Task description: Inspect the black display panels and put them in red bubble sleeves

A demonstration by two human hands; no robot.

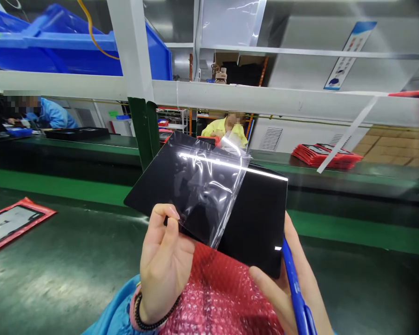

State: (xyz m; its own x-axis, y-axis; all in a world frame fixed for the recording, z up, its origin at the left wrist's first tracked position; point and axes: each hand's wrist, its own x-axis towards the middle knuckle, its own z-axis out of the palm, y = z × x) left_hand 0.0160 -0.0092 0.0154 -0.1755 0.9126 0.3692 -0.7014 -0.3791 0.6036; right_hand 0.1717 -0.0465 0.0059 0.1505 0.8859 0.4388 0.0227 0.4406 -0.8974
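Observation:
A flat black panel with a glossy face is tilted up in front of me. Clear plastic film lies wrinkled over its left and middle part, reflecting a bright strip of light. My left hand pinches the film's lower left corner between thumb and fingertips. Along the panel's right edge, my right hand grips it, thumb at the lower edge, fingers behind. A blue pen is also tucked in that hand. Below the panel there is red bubble wrap.
A red-edged package with a grey panel lies left on the green bench. A stack of red packages sits beyond, right. A white post and rail cross ahead, below blue bins. Two people work further back.

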